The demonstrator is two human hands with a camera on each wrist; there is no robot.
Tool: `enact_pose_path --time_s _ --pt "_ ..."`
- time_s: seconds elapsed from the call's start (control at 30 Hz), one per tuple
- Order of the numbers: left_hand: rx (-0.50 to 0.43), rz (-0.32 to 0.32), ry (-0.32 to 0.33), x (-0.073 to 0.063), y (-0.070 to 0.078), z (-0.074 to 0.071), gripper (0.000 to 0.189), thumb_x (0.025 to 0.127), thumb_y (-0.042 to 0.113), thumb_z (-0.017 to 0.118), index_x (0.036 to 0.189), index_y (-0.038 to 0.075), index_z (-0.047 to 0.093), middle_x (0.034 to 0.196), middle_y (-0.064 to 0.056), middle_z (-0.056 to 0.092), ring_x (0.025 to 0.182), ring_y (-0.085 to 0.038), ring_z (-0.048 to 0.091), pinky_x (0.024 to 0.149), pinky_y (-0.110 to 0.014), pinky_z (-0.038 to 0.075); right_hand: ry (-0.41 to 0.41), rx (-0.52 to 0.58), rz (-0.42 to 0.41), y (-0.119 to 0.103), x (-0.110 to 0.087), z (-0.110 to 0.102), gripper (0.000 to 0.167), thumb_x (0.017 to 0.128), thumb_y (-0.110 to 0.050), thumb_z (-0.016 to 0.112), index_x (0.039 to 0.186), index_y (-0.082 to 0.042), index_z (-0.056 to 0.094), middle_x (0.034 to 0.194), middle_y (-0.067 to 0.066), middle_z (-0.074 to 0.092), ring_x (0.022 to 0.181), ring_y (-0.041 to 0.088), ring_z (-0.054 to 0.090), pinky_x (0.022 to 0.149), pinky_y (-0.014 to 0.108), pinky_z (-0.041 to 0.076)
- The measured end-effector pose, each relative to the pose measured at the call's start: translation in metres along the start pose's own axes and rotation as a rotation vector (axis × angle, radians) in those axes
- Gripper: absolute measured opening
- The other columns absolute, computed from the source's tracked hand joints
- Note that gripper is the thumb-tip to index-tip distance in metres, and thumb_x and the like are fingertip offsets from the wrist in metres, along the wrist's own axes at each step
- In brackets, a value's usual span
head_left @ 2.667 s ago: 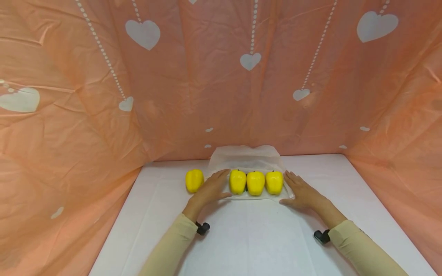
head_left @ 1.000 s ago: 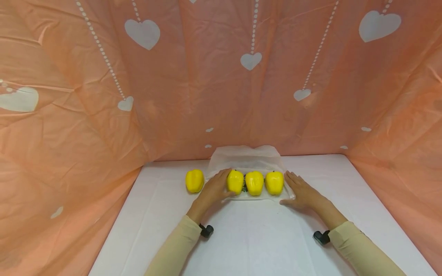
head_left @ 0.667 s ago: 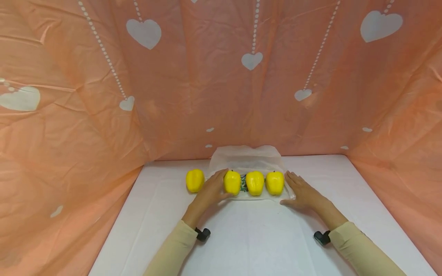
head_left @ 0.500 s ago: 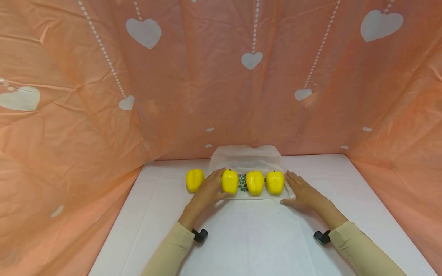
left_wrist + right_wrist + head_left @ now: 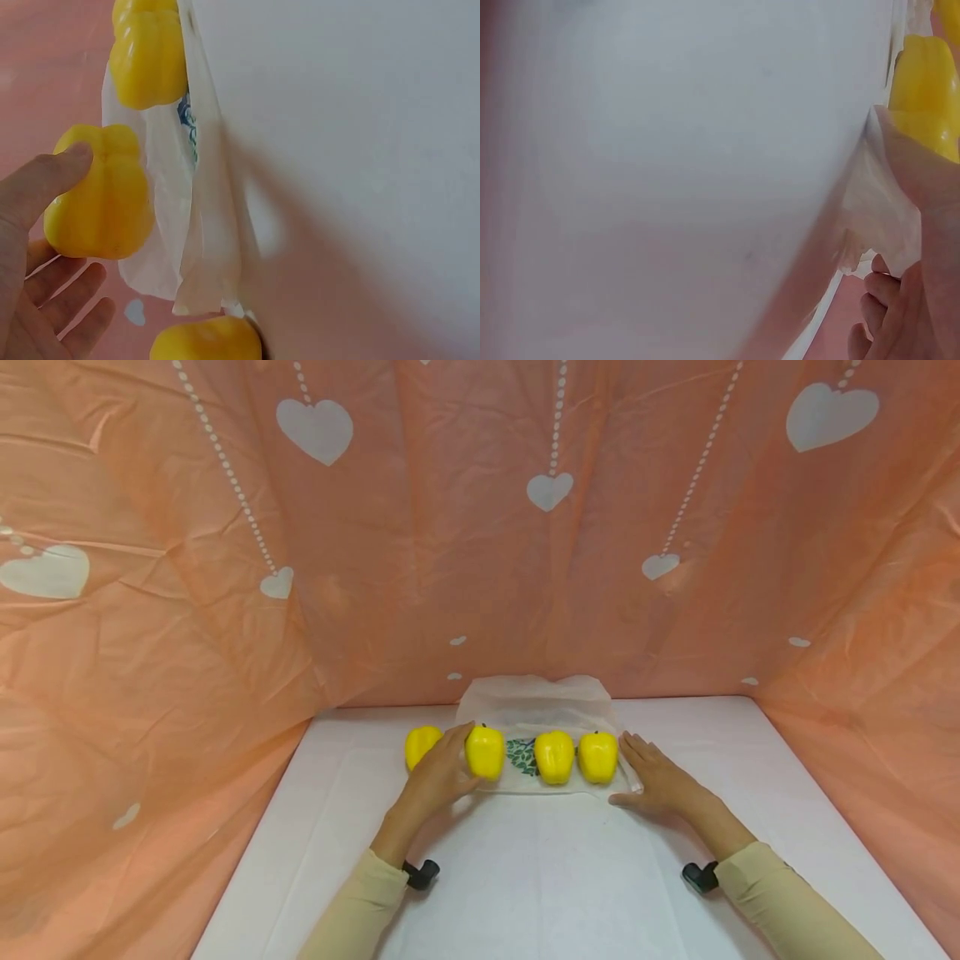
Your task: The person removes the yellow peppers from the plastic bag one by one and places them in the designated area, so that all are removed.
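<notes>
My left hand point(image 5: 437, 770) holds a yellow bell pepper point(image 5: 485, 752) between thumb and fingers; in the left wrist view the thumb lies across the pepper point(image 5: 112, 199). It is over the left part of a translucent white plastic bag point(image 5: 536, 702) with a green leaf print. Two more yellow bell peppers, a middle pepper point(image 5: 554, 757) and a right pepper point(image 5: 598, 757), sit side by side on the bag. My right hand point(image 5: 660, 781) rests at the bag's right end with fingers extended beside the right pepper. In the right wrist view the bag's edge point(image 5: 881, 202) lies between thumb and fingers.
Another yellow bell pepper point(image 5: 422, 746) stands left of the bag, partly hidden by my left hand. Everything is on a white-covered table point(image 5: 555, 877). An orange curtain point(image 5: 420, 568) with white hearts encloses the back and sides.
My left hand has closed round the leftmost pepper on the bag and moved it left, away from the other two. More green print shows in the gap. My right hand has stayed put.
</notes>
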State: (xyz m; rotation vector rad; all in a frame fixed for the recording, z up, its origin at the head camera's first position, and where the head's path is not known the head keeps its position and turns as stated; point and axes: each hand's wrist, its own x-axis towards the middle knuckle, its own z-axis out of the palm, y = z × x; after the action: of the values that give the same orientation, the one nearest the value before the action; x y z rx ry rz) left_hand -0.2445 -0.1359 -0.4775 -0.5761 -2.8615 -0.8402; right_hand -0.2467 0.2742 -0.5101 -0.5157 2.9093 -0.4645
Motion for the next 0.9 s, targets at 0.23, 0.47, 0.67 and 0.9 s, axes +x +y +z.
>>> enact_pose_path --time_s 0.23,0.47,0.67,0.9 --pt "0.051 0.026 0.036 -0.004 -0.007 -0.008 0.097 0.086 0.028 0.091 0.163 0.002 0.039 0.162 -0.017 0.049 0.147 -0.034 0.050 0.123 -0.049 0.042 0.003 -0.008 -0.003 -0.001 0.001 -0.001 0.115 0.092 -0.064 0.075 0.170 0.000 0.019 0.176 0.027 0.015 0.158 0.055 0.019 0.126 0.070 0.021" --pt "0.031 0.072 0.095 -0.013 -0.015 -0.018 0.094 0.086 0.022 0.092 0.161 -0.001 0.040 0.160 -0.020 0.049 0.146 -0.038 0.050 0.122 -0.052 0.042 0.001 -0.015 -0.006 -0.001 0.000 -0.001 0.115 0.092 -0.064 0.075 0.170 0.001 0.020 0.176 0.027 0.016 0.159 0.054 0.019 0.127 0.069 0.020" --pt "-0.006 0.086 0.124 -0.017 -0.022 -0.023 0.091 0.088 0.019 0.091 0.160 -0.002 0.041 0.160 -0.020 0.047 0.146 -0.039 0.049 0.122 -0.054 0.042 0.011 -0.004 -0.013 -0.002 -0.001 0.000 0.114 0.093 -0.063 0.075 0.169 0.001 0.020 0.176 0.027 0.016 0.159 0.054 0.019 0.126 0.070 0.021" --pt "-0.037 0.065 0.136 -0.022 -0.030 -0.030 0.093 0.088 0.015 0.091 0.162 -0.001 0.037 0.160 -0.022 0.043 0.144 -0.041 0.051 0.121 -0.058 0.042 0.017 0.010 -0.007 -0.003 -0.001 0.000 0.114 0.092 -0.063 0.076 0.169 0.000 0.021 0.175 0.027 0.017 0.158 0.055 0.020 0.126 0.070 0.021"
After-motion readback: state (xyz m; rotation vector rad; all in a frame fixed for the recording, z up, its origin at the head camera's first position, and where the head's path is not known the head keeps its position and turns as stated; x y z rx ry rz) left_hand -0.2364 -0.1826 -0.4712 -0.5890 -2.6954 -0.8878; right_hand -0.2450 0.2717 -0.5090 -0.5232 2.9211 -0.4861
